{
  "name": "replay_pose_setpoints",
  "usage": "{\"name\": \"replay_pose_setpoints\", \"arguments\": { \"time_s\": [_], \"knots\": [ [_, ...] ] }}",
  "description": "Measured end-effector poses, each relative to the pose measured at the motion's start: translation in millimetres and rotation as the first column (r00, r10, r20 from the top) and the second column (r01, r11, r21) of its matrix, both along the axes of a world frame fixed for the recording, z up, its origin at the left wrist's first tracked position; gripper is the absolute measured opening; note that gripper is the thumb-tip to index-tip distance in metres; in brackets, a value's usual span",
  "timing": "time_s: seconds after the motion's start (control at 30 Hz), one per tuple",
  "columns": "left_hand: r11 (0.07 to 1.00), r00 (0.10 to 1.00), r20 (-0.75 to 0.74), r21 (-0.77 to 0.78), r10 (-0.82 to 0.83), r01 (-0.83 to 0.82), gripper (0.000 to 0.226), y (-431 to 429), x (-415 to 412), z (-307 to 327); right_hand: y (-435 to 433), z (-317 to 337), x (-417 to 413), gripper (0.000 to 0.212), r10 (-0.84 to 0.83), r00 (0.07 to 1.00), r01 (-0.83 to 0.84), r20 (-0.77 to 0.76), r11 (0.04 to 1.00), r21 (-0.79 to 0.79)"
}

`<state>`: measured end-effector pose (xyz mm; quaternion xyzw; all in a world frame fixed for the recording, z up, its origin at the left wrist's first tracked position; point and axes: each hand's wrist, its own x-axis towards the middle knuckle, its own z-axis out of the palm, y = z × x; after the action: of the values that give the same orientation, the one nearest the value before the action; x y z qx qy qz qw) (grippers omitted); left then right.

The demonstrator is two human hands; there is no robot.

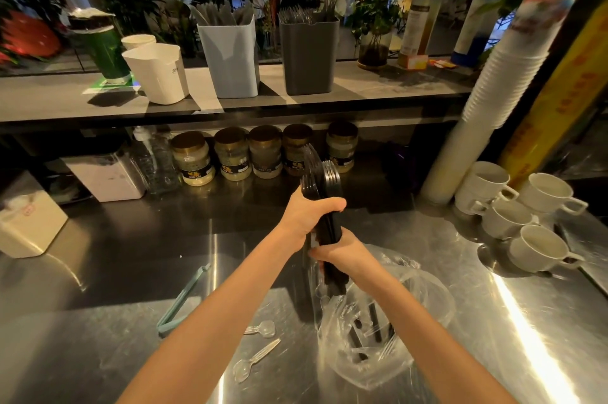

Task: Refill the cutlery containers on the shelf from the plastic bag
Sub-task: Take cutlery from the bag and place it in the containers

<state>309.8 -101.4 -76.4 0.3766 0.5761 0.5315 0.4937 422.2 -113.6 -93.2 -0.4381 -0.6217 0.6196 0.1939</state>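
Both my hands grip one upright bundle of black plastic forks (324,180) above the steel counter. My left hand (307,214) holds the bundle's middle, my right hand (342,254) its lower end. Just below lies a clear plastic bag (404,354), open, with more black and clear cutlery inside. On the shelf stand a dark grey container (309,58) of dark forks, a light blue container (232,58) of grey cutlery, and a white container (158,74).
Two clear spoons (263,329) and a clear fork lie loose left of the bag, beside a teal clip (182,301). Several jars (263,152) line up under the shelf. White mugs (526,219) and tall stacked cups (493,91) crowd the right.
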Motion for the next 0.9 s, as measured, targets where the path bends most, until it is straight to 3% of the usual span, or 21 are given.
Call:
{"name": "replay_pose_setpoints", "arguments": {
  "time_s": [0.1,0.17,0.23,0.27,0.37,0.47,0.63,0.73,0.83,0.9],
  "knots": [
    [0.994,0.997,0.000,0.074,0.081,-0.081,0.037,0.7,-2.9,6.8,4.7,-1.8,9.4,0.021,0.010,0.955,-0.054,-0.296,0.989,-0.141],
    [0.978,0.987,0.020,0.132,0.162,-0.163,0.046,4.1,-11.7,9.6,12.3,-9.3,13.9,0.032,-0.226,0.902,0.121,-0.368,0.950,-0.289],
    [0.948,0.971,0.049,0.208,0.234,-0.239,0.058,7.6,-19.6,11.3,16.9,-22.6,14.5,0.036,-0.524,0.778,0.335,-0.345,0.812,-0.477],
    [0.934,0.964,0.069,0.241,0.257,-0.266,0.061,8.2,-21.3,12.7,17.5,-27.9,12.9,0.037,-0.607,0.725,0.356,-0.325,0.734,-0.578],
    [0.910,0.958,0.055,0.302,0.280,-0.283,0.061,5.1,-16.3,19.9,12.3,-26.7,0.7,0.045,-0.718,0.601,0.147,-0.350,0.530,-0.835],
    [0.914,0.969,-0.048,0.344,0.244,-0.214,0.064,1.4,-9.4,15.2,15.2,-22.1,-12.7,0.049,-0.792,0.505,0.091,-0.344,0.445,-0.891],
    [0.930,0.968,-0.060,0.297,0.244,-0.216,0.080,1.1,-11.8,8.3,14.2,-24.1,-26.1,0.032,-0.793,0.539,0.238,-0.285,0.468,-0.851],
    [0.943,0.972,-0.028,0.250,0.232,-0.218,0.076,0.2,-11.8,6.3,12.4,-23.4,-25.9,0.016,-0.771,0.570,0.311,-0.285,0.523,-0.794],
    [0.953,0.974,-0.054,0.225,0.221,-0.204,0.058,1.6,-10.9,4.2,8.3,-21.2,-26.0,0.022,-0.765,0.589,0.353,-0.262,0.534,-0.768],
    [0.954,0.971,-0.079,0.215,0.228,-0.207,0.050,4.4,-10.7,4.9,6.0,-24.8,-25.8,0.038,-0.718,0.636,0.378,-0.283,0.610,-0.697]
  ]
}}
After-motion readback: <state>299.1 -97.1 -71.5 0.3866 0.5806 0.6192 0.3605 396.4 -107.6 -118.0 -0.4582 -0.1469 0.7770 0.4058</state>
